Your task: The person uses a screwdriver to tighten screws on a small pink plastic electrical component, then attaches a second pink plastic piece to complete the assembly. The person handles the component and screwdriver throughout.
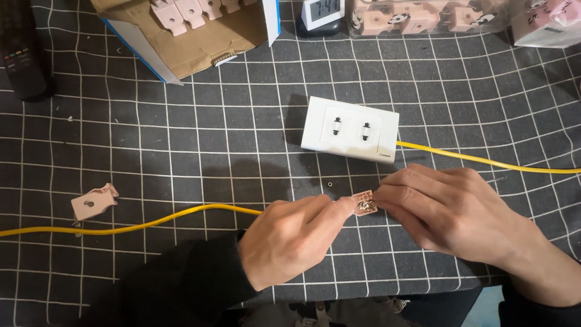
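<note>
My left hand (290, 236) and my right hand (448, 209) meet near the table's front edge. Together they pinch a small pink plastic plug half (365, 203) with metal contacts showing inside. A yellow cable (151, 223) runs from under my left hand out to the left edge. Just beyond my fingers lies a white double wall socket box (351, 128), and a second stretch of yellow cable (484, 161) leaves its right side. A small dark screw (330, 183) lies on the cloth between the socket box and my hands.
A loose pink plug cover (94, 201) lies at the left. At the back stand an open cardboard box (187, 36) with several pink plug parts, a small white clock (322, 13), pink patterned packets (423, 17) and a dark remote control (23, 51). A black gridded cloth (212, 139) covers the table.
</note>
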